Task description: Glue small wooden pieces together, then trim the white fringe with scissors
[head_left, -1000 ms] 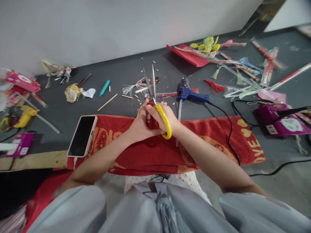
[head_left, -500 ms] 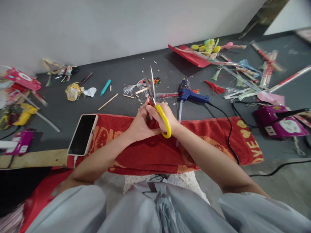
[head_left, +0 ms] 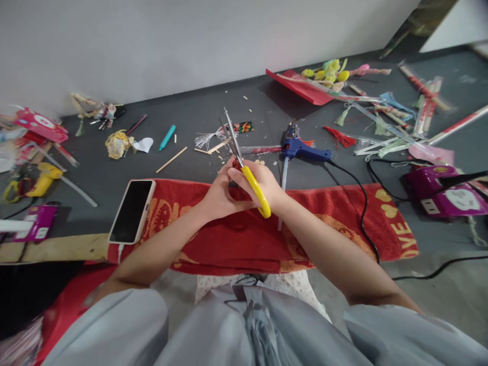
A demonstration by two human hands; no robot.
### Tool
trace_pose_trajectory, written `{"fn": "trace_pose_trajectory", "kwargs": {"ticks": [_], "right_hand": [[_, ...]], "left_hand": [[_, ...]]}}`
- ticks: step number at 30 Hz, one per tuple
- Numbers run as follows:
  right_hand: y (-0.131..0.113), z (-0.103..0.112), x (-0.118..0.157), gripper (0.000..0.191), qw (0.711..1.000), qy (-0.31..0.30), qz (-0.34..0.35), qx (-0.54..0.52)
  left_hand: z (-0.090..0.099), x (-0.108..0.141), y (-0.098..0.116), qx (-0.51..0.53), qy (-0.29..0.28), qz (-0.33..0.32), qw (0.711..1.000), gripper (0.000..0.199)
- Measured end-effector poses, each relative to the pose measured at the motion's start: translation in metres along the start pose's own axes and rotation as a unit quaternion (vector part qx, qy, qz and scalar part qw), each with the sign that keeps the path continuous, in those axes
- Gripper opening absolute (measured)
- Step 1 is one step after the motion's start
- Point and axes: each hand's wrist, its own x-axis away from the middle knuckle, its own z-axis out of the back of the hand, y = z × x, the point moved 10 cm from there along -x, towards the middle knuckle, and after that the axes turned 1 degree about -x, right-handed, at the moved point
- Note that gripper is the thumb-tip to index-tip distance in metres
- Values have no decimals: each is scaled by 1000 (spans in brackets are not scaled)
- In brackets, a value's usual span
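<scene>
Yellow-handled scissors [head_left: 256,190] are in my right hand [head_left: 267,183], their blades pointing up and away, slightly apart. My left hand [head_left: 219,195] is beside it over the red towel [head_left: 236,244], its fingers closed near the base of the blades. Something small and red [head_left: 237,164] shows at its fingertips, mostly hidden by the fingers and the scissors. Past the blades lie a bundle of white strands [head_left: 208,138], a patterned strip [head_left: 244,126] and thin wooden stick pieces [head_left: 219,146].
To the right is a blue glue gun [head_left: 305,151] with its cord over the towel. A phone [head_left: 131,211] lies on the towel's left end. Beyond are a teal marker [head_left: 167,137], a red tassel [head_left: 339,137], red paper [head_left: 299,89] and purple power blocks [head_left: 446,190].
The scissor blades have drawn closer together and tip further left. Both hands stay in nearly the same place over the towel.
</scene>
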Motion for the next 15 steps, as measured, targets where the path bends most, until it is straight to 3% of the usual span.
{"fn": "trace_pose_trajectory", "kwargs": {"ticks": [4, 9, 15], "right_hand": [[2, 15, 1, 51, 994, 32, -27, 97], [9, 30, 1, 44, 975, 48, -76, 202], [8, 21, 3, 53, 958, 10, -81, 276]], "left_hand": [[25, -4, 0, 49, 74, -18, 996, 91], [58, -8, 11, -16, 156, -32, 987, 64], [79, -8, 18, -134, 216, -11, 967, 23]]}}
